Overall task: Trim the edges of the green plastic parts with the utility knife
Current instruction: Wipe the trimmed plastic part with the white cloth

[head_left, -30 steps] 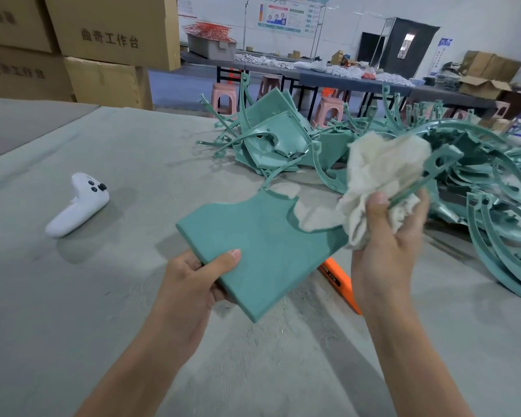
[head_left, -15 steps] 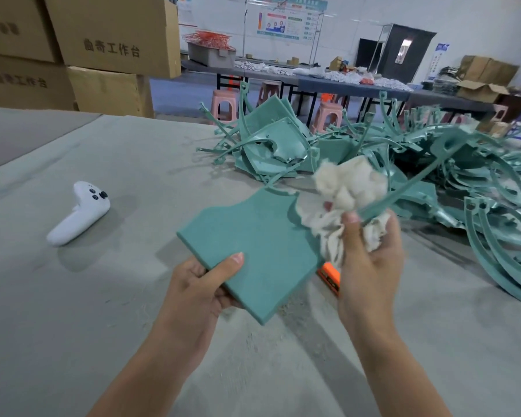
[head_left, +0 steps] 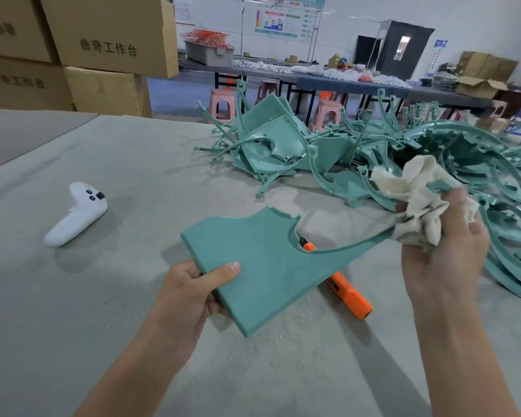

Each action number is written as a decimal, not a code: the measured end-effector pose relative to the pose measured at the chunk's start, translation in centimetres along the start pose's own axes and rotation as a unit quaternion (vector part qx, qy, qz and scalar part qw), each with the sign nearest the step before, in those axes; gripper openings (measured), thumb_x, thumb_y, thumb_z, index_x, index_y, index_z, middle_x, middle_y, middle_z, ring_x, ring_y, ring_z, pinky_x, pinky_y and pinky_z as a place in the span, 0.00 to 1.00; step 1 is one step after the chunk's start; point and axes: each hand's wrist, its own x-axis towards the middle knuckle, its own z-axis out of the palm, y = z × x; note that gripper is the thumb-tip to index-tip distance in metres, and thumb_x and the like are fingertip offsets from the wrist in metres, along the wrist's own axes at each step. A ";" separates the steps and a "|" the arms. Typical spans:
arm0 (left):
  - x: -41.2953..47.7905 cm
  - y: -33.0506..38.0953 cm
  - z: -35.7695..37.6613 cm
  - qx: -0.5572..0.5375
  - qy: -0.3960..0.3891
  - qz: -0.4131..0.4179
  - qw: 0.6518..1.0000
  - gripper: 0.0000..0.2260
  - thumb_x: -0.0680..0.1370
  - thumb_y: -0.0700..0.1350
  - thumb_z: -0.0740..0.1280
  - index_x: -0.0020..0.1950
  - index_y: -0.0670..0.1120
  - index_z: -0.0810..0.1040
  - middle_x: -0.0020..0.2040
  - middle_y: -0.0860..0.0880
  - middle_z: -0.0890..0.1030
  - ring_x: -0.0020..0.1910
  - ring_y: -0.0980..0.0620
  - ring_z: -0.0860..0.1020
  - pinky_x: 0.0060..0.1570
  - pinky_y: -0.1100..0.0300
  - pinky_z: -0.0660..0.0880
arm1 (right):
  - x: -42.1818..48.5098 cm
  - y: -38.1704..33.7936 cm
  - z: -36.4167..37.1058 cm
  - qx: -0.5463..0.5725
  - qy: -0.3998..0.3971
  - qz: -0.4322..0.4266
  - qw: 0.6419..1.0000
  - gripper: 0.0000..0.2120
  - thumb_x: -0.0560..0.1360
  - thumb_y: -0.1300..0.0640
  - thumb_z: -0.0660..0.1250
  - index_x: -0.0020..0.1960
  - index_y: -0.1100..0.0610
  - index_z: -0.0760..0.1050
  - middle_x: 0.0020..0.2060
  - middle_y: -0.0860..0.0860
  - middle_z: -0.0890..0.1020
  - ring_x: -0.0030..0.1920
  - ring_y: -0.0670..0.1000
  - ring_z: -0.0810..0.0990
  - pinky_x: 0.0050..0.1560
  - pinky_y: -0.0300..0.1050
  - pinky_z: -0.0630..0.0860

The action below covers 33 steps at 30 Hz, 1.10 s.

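The left hand [head_left: 190,293] grips the green plastic part [head_left: 268,266] above the table [head_left: 73,311]. The right hand [head_left: 442,254] clutches a cloth [head_left: 415,191] around its thin arm. The knife [head_left: 349,291] lies beneath. A far grey bin [head_left: 208,55] holds orange wire pieces [head_left: 206,36].

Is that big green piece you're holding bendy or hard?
Probably hard: the green part juts out flat with the left hand gripping just one corner. Its thin curved arm, inside the cloth the right hand grips, may flex a little. Likely light, held so easily.
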 end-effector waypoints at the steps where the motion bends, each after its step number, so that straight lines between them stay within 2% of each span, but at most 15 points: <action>1: 0.0 0.1 -0.2 0.007 0.012 0.008 1.000 0.14 0.63 0.44 0.72 0.46 0.41 0.84 0.47 0.41 0.85 0.42 0.45 0.85 0.30 0.56 0.80 | 0.4 -0.1 -0.4 -0.012 0.009 -0.010 1.000 0.07 0.82 0.53 0.62 0.49 0.57 0.73 0.39 0.46 0.82 0.40 0.46 0.81 0.42 0.42 0.80; 5: 0.0 0.4 -0.7 0.051 0.062 0.040 0.996 0.06 0.70 0.37 0.70 0.46 0.42 0.83 0.43 0.43 0.86 0.38 0.48 0.84 0.29 0.59 0.77 | 2.5 -0.3 -2.8 -0.063 0.077 -0.080 0.992 0.15 0.82 0.49 0.63 0.57 0.60 0.65 0.40 0.51 0.73 0.42 0.55 0.75 0.43 0.56 0.80; 7: 0.0 0.4 -0.5 0.067 0.081 0.047 0.993 0.05 0.74 0.35 0.69 0.45 0.43 0.83 0.42 0.44 0.86 0.39 0.48 0.84 0.34 0.56 0.77 | 2.2 0.1 -3.2 -0.155 0.077 -0.129 0.976 0.16 0.80 0.48 0.65 0.57 0.59 0.66 0.43 0.49 0.73 0.46 0.53 0.75 0.49 0.54 0.81; 8: 0.0 0.3 -0.4 0.078 0.089 0.054 0.991 0.05 0.74 0.35 0.69 0.44 0.43 0.83 0.42 0.44 0.86 0.39 0.46 0.84 0.37 0.54 0.76 | 1.6 0.6 -3.0 -0.234 0.053 -0.177 0.955 0.12 0.79 0.49 0.67 0.56 0.55 0.69 0.45 0.47 0.75 0.47 0.47 0.76 0.50 0.47 0.79; 10: -0.2 0.2 -0.1 0.102 0.098 0.072 0.987 0.05 0.75 0.36 0.69 0.43 0.43 0.83 0.41 0.44 0.86 0.39 0.43 0.83 0.39 0.49 0.75 | 0.0 1.9 -2.1 -0.416 -0.065 -0.271 0.866 0.10 0.77 0.60 0.68 0.57 0.54 0.74 0.49 0.44 0.76 0.50 0.41 0.76 0.56 0.36 0.73; 12: -0.3 0.3 0.1 0.104 0.109 0.084 0.985 0.04 0.75 0.36 0.69 0.44 0.43 0.84 0.41 0.44 0.86 0.40 0.41 0.83 0.40 0.45 0.77 | -1.2 3.9 -1.3 -0.524 -0.189 -0.294 0.777 0.21 0.69 0.75 0.68 0.59 0.60 0.75 0.55 0.51 0.78 0.58 0.50 0.77 0.71 0.48 0.67; 14: -0.4 0.3 0.2 0.099 0.113 0.097 0.984 0.06 0.75 0.36 0.69 0.42 0.44 0.84 0.41 0.44 0.86 0.38 0.45 0.84 0.36 0.49 0.79 | -2.4 5.4 -0.5 -0.567 -0.250 -0.235 0.749 0.27 0.65 0.80 0.68 0.61 0.62 0.75 0.58 0.57 0.80 0.63 0.59 0.76 0.77 0.57 0.56; 17: -0.5 0.2 0.6 0.118 0.103 0.117 0.981 0.09 0.75 0.37 0.69 0.41 0.49 0.85 0.39 0.46 0.86 0.37 0.47 0.84 0.33 0.51 0.80 | -4.9 6.9 0.7 -0.573 -0.315 -0.170 0.737 0.29 0.68 0.79 0.68 0.66 0.59 0.73 0.63 0.58 0.79 0.67 0.65 0.74 0.69 0.58 0.70; 19: -0.5 0.0 0.7 0.114 0.102 0.119 0.981 0.10 0.75 0.38 0.69 0.41 0.52 0.85 0.40 0.46 0.86 0.38 0.47 0.84 0.34 0.51 0.80 | -6.5 7.3 1.6 -0.518 -0.340 -0.145 0.772 0.29 0.73 0.74 0.66 0.68 0.51 0.70 0.62 0.51 0.79 0.63 0.59 0.77 0.59 0.47 0.75; 21: -0.3 0.0 0.5 0.082 0.113 0.114 0.984 0.08 0.75 0.39 0.69 0.40 0.50 0.85 0.41 0.46 0.86 0.39 0.47 0.84 0.32 0.53 0.80 | -7.3 7.1 2.5 -0.409 -0.304 -0.141 0.849 0.20 0.77 0.66 0.64 0.64 0.48 0.72 0.53 0.41 0.81 0.49 0.45 0.80 0.46 0.34 0.73; 24: 0.0 0.1 0.0 0.002 0.136 0.097 0.986 0.04 0.74 0.39 0.70 0.43 0.44 0.84 0.44 0.46 0.86 0.41 0.47 0.85 0.33 0.56 0.80 | -7.3 6.0 3.3 -0.264 -0.203 -0.127 0.934 0.09 0.81 0.60 0.62 0.56 0.49 0.76 0.44 0.41 0.81 0.37 0.39 0.77 0.34 0.30 0.71; 27: 0.1 0.3 0.0 -0.046 0.140 0.090 0.985 0.08 0.72 0.41 0.70 0.51 0.43 0.81 0.45 0.47 0.86 0.41 0.49 0.85 0.32 0.59 0.79 | -6.1 5.1 2.8 -0.229 -0.060 -0.125 0.964 0.11 0.81 0.63 0.60 0.52 0.48 0.75 0.44 0.41 0.80 0.43 0.40 0.79 0.38 0.33 0.75; 29: 0.0 0.4 0.1 -0.072 0.119 0.087 0.986 0.13 0.68 0.44 0.71 0.51 0.43 0.81 0.46 0.46 0.86 0.42 0.49 0.85 0.32 0.59 0.79 | -5.0 4.9 2.3 -0.239 0.003 -0.089 0.967 0.13 0.83 0.63 0.59 0.57 0.46 0.75 0.50 0.44 0.81 0.52 0.46 0.82 0.46 0.40 0.79; 31: -0.3 0.3 0.6 -0.064 0.090 0.080 0.991 0.13 0.66 0.45 0.71 0.48 0.43 0.83 0.47 0.45 0.86 0.42 0.48 0.85 0.33 0.58 0.79 | -5.0 4.8 2.4 -0.237 -0.035 -0.055 0.969 0.17 0.83 0.62 0.59 0.69 0.47 0.69 0.59 0.39 0.79 0.59 0.43 0.80 0.53 0.38 0.78; 33: -0.5 0.0 1.1 -0.037 0.053 0.082 0.995 0.11 0.67 0.46 0.70 0.47 0.45 0.85 0.48 0.43 0.85 0.42 0.47 0.84 0.35 0.56 0.80 | -6.4 5.0 2.9 -0.231 -0.125 -0.028 0.964 0.28 0.83 0.61 0.60 0.79 0.46 0.56 0.68 0.29 0.69 0.65 0.34 0.73 0.60 0.32 0.73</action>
